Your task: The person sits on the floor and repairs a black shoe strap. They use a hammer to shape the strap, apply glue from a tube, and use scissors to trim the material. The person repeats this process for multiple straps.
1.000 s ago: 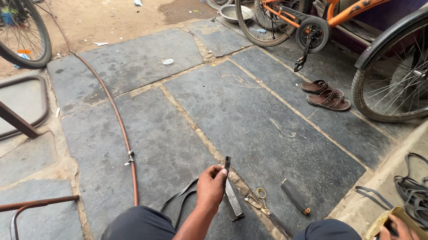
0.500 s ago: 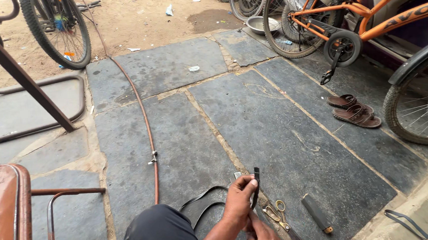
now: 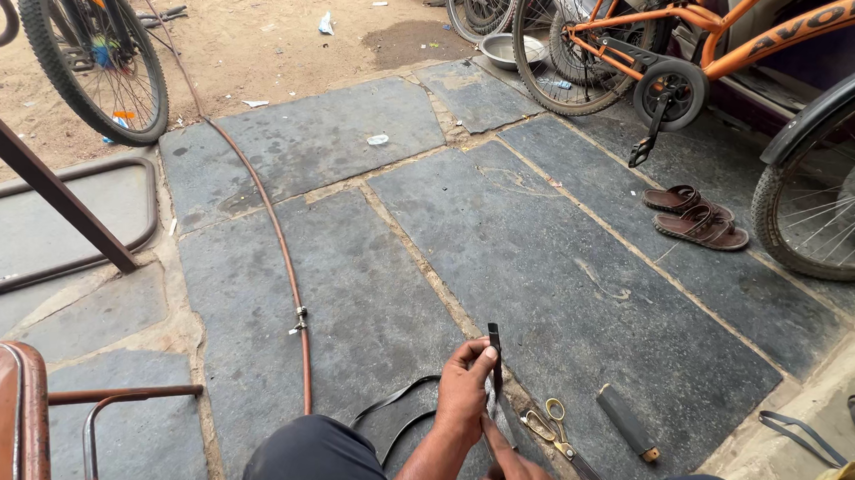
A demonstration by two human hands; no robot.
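Rubber strip (image 3: 495,350) stands upright, pinched by the left hand (image 3: 461,393) fingers, while the right hand (image 3: 517,479) fingers close on its lower end, scissors (image 3: 549,427) lying near

A narrow black rubber strip (image 3: 495,350) stands nearly upright, pinched at its lower part above the stone paving

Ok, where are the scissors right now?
In the head view, the scissors lie on the stone slab floor at bottom centre, just right of the hands, between the left hand and a dark cylindrical tool.
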